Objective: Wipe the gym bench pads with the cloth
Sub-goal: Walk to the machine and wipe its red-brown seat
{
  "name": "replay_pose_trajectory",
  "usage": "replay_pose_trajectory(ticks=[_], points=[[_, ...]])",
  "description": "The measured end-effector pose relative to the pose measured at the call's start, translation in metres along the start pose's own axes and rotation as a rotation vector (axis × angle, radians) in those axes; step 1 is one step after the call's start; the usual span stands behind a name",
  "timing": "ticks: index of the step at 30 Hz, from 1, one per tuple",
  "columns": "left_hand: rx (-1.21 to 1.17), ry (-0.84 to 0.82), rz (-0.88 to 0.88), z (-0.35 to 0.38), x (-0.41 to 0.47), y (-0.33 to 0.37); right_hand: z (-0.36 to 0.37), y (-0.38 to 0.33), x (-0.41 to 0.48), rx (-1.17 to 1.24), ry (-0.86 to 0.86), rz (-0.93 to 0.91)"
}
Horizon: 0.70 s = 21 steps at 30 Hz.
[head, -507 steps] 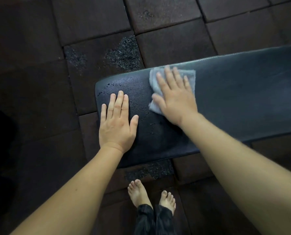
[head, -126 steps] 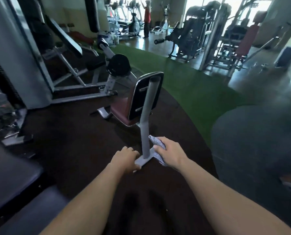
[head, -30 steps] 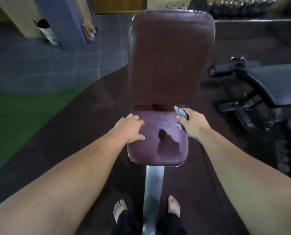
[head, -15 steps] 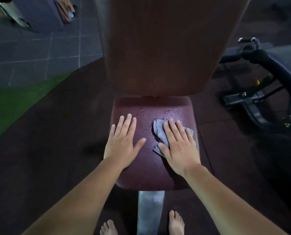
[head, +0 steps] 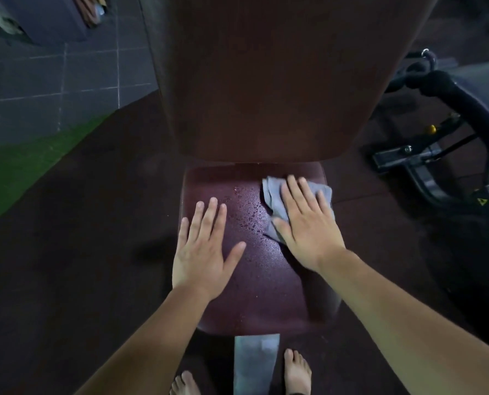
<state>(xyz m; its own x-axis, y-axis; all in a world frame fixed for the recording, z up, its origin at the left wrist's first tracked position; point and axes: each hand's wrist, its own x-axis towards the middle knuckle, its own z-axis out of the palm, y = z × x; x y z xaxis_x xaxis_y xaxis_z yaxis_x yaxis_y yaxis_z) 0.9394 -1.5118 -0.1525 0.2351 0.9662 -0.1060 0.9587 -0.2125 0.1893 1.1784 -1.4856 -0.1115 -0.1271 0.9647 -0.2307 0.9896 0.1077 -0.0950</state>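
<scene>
- Head view: we see the left hand (head: 203,252) lying flat on the seat pad (head: 260,295), palm down, fingers straight and slightly spread, thumb out to the side; it holds nothing
- The right hand (head: 306,223) is flat too, fingers straight and close together, pressing the cloth (head: 271,195) onto the pad
- We find the cloth, grey and crumpled, on the far right part of the seat pad, just under the lower edge of the back pad (head: 266,81); its right edge reaches the pad's right rim
- The hands are apart, with a wet strip of pad between them; we see small drops (head: 249,215) there, beside the cloth's left edge
- We count two hands, one cloth and two maroon pads: the seat lies flat and the back rises behind it
- One grey beam (head: 256,363) runs out from under the seat's near edge, and two bare feet (head: 297,372) stand on either side of it
- One black machine (head: 465,109) stands at the right, well apart; turf (head: 15,172) and grey tiles (head: 52,67) lie at the left
</scene>
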Motion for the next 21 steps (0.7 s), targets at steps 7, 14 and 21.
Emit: replay_pose_trajectory(ticks=[7, 14, 21], points=[[0.007, -0.002, -0.005, 0.0, -0.001, 0.0, -0.002, -0.008, 0.025, 0.16, 0.058, 0.158], [0.01, 0.001, -0.012, 0.002, -0.001, 0.0, 0.006, -0.015, 0.008, 0.05, 0.038, 0.06], [0.01, 0.013, -0.014, 0.003, -0.002, 0.001, 0.012, -0.017, -0.02, 0.067, -0.001, 0.014]])
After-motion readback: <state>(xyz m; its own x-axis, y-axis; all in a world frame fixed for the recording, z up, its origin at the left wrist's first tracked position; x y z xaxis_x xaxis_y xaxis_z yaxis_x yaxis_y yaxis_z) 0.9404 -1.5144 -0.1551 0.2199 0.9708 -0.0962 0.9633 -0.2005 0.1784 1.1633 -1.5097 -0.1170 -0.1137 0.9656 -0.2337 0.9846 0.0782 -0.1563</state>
